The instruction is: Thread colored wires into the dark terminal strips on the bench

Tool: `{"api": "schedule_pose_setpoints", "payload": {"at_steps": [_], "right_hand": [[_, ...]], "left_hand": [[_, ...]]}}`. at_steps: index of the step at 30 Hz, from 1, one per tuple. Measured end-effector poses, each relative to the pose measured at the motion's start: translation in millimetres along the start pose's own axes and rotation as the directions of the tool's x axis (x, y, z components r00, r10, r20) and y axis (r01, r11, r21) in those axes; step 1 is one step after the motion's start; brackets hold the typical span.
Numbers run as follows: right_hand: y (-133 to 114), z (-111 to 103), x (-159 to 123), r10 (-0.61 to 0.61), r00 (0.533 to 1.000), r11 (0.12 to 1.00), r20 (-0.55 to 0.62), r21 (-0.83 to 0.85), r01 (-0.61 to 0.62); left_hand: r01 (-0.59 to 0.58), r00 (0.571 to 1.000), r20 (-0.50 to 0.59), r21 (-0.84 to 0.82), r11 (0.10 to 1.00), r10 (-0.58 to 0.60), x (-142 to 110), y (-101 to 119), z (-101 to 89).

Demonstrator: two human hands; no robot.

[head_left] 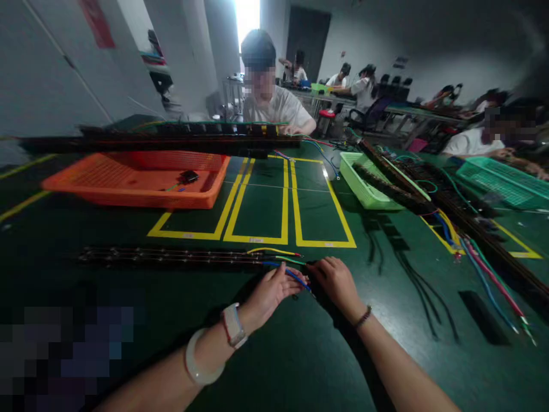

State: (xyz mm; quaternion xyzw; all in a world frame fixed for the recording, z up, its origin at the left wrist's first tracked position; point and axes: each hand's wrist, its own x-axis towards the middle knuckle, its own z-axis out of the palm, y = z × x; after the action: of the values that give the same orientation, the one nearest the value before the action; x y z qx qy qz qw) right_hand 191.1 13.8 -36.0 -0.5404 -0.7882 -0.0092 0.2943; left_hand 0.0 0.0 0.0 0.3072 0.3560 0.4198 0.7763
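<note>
A dark strip assembly (171, 257) lies lengthwise on the green table, with a yellow wire (272, 250), a green wire (291, 260) and a blue wire (295, 278) coming from its right end. My left hand (268, 294) is turned palm up at that end, its thumb and fingers around the blue wire. Close beside it, my right hand (337, 286) is closed, knuckles up, near the tip of the green wire. What its fingers hold, if anything, is hidden.
An orange basket (150, 197) with a small black part stands at the left, beneath a long dark bundle (171, 143). Yellow tape (257, 239) marks rectangles. At the right are a light green basket (364, 194), wired strips (394, 189) and loose black wires (422, 292). A person (274, 103) sits opposite.
</note>
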Motion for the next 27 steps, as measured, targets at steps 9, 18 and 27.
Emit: {"api": "schedule_pose_setpoints", "payload": {"at_steps": [9,18,27], "right_hand": [[-6.0,-21.8,-14.7,-0.192,0.973,0.951,-0.127,0.221,0.216],[-14.9,-21.5,-20.1,-0.345,0.935,0.923,-0.085,0.149,0.354],[-7.1,-10.8,-18.6,-0.156,0.988,0.956,-0.011,0.252,0.153]], "left_hand": [[-0.004,0.999,0.038,-0.023,1.0,0.004,-2.3,3.5,0.8],[0.008,0.999,0.046,-0.043,0.999,-0.006,-0.5,5.9,0.3],[0.11,0.969,0.181,0.288,0.951,-0.167,-4.2,5.5,0.5]]}}
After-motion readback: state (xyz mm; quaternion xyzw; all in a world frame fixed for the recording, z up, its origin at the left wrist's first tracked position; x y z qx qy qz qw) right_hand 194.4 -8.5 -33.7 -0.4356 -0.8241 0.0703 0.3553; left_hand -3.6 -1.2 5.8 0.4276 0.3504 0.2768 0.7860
